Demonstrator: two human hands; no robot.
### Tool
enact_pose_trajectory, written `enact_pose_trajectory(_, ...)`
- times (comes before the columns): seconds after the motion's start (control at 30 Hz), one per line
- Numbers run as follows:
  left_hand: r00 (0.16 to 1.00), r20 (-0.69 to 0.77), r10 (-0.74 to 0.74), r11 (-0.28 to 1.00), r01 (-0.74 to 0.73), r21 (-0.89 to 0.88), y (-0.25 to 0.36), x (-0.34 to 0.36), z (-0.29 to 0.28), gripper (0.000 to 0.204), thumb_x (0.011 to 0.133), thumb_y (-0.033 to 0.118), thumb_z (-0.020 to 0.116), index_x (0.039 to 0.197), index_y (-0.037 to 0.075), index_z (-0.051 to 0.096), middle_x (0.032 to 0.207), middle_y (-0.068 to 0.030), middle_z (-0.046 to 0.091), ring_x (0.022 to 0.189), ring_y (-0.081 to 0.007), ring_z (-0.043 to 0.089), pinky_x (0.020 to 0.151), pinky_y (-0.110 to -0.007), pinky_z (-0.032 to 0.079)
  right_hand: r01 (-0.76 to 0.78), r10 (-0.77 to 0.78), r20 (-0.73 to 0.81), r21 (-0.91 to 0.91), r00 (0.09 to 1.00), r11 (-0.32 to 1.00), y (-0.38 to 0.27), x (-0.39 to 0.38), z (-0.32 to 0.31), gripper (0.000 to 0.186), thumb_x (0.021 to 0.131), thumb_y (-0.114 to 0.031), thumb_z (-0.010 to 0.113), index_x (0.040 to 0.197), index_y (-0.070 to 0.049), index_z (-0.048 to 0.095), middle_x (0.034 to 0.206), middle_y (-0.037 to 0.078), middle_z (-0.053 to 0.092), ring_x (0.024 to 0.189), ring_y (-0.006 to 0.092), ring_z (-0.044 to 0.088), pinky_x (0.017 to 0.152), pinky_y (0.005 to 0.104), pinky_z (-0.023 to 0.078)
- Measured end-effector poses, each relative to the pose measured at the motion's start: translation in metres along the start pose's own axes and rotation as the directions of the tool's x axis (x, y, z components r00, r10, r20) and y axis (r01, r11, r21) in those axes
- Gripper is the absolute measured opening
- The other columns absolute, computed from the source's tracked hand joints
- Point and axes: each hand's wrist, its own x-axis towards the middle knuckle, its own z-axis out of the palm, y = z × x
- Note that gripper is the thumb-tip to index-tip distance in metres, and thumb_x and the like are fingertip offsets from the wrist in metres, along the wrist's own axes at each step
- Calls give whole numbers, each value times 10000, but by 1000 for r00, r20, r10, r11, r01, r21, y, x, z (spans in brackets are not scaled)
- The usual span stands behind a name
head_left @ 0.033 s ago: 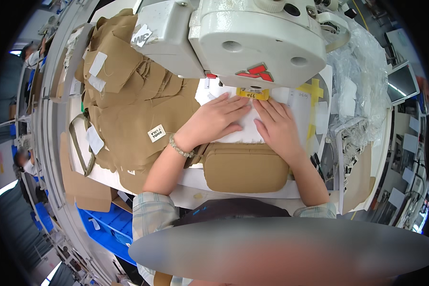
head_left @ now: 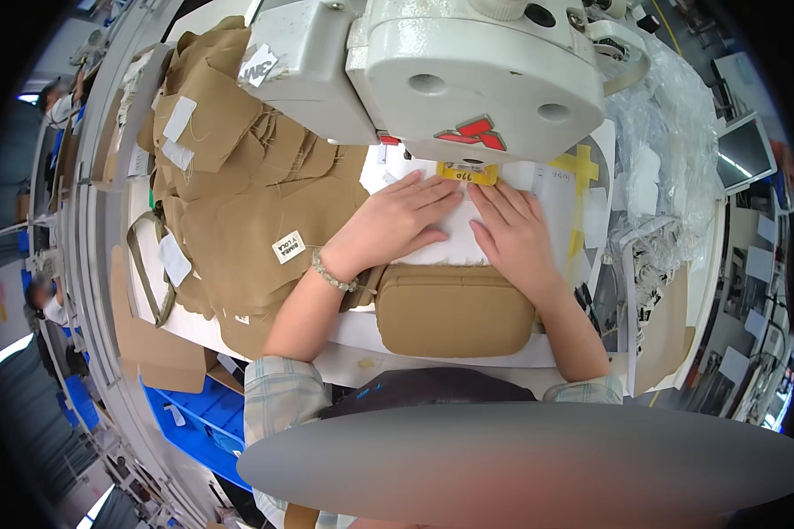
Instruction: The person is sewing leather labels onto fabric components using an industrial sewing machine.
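Tan padded panel lies at the near side of the worktop, centred between the forearms. Its far edge meets a white piece with a frayed margin; whether the two are joined cannot be determined.

The left hand and the right hand rest palm-down on the white piece, angled inward. The fingers of both are extended and unclosed, gripping nothing visible; whether any fingertip pinches an edge cannot be determined. This flat posture presumably spreads pressure and limits creasing. The fingertips lie beside the yellow plate, below the machine head, a placement that appears to give control close to the working point. The needle area is hidden.

A pile of tan fabric pieces occupies the left side, probably for short reach; the left wrist lies beside it. Clear plastic wrapping lies to the right, well apart from both hands. A blue crate stands at lower left.
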Motion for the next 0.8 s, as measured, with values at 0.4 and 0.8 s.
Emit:
enact_pose_trajectory(0.4, 1000, -5, -21, 999, 21, 28, -1, 2, 3, 616, 872, 311, 678, 1396, 50, 487, 1350, -123, 563, 1253, -270, 531, 1122, -442, 373, -91, 85, -50, -118, 995, 989, -2, -3, 2, 484, 852, -265, 677, 1298, -98, 589, 1304, 79, 588, 1258, 237, 488, 1038, 450, 348)
enact_pose_trajectory(0.8, 999, -43, -16, 991, 22, 129, -4, 5, 13, 667, 890, 437, 630, 1401, 38, 474, 1353, -151, 543, 1277, -286, 503, 1152, -459, 312, -96, 88, -64, -143, 994, 985, -2, -4, 6, 512, 852, -294, 686, 1304, -79, 582, 1358, 70, 565, 1319, 238, 451, 1063, 466, 329)
